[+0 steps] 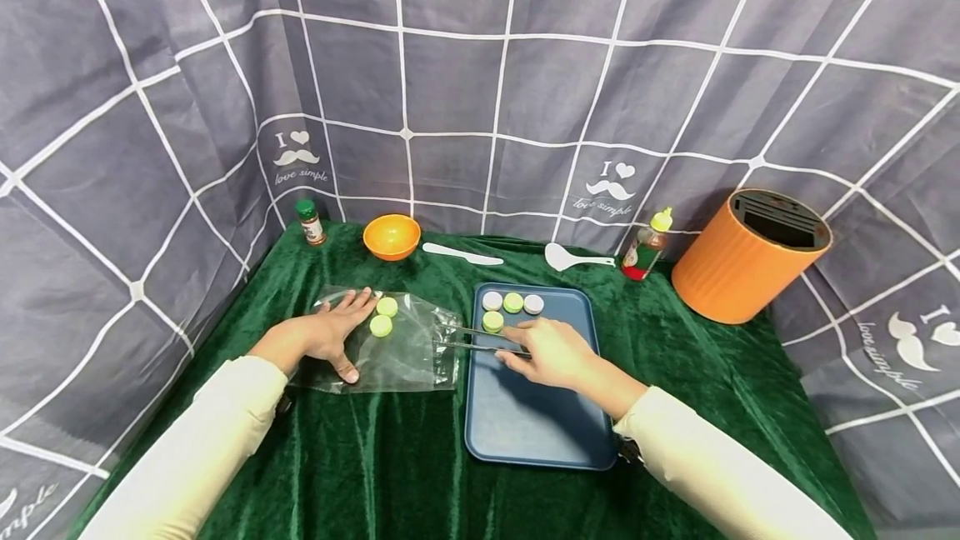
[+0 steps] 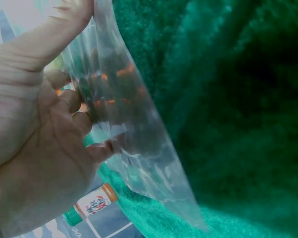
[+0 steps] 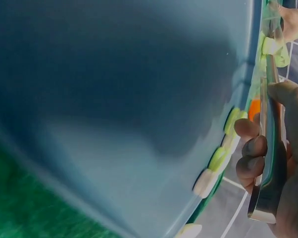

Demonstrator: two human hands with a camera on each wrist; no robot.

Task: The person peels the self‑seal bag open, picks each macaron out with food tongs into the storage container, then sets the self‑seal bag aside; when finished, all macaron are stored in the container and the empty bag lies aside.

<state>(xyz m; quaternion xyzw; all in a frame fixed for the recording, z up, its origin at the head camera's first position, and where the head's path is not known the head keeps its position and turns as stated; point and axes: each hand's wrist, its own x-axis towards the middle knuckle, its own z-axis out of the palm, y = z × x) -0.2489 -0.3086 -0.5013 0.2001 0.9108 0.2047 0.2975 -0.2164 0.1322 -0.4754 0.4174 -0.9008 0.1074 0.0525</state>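
A clear plastic bag (image 1: pixel 408 361) lies flat with two green macarons (image 1: pixel 384 317) inside it. My left hand (image 1: pixel 330 334) rests on the bag's left part, thumb and fingers spread. Seen from the left wrist, the thumb (image 2: pixel 55 29) and fingertips touch the film. Metal tongs (image 1: pixel 480 347) are gripped in my right hand (image 1: pixel 551 350), above the blue tray (image 1: pixel 536 432). Their tips reach left into the bag's mouth, slightly apart, with nothing visible between them. Near the tray's far edge sit white macarons (image 1: pixel 533 304) and green macarons (image 1: pixel 492 322).
Along the back stand a green-capped spice jar (image 1: pixel 311 223), an orange bowl (image 1: pixel 392 238), a white knife (image 1: pixel 461 254), a white ladle (image 1: pixel 570 257) and a sauce bottle (image 1: pixel 645 247). An orange knife block (image 1: pixel 738 265) is at right. Green cloth (image 1: pixel 405 457) covers the table.
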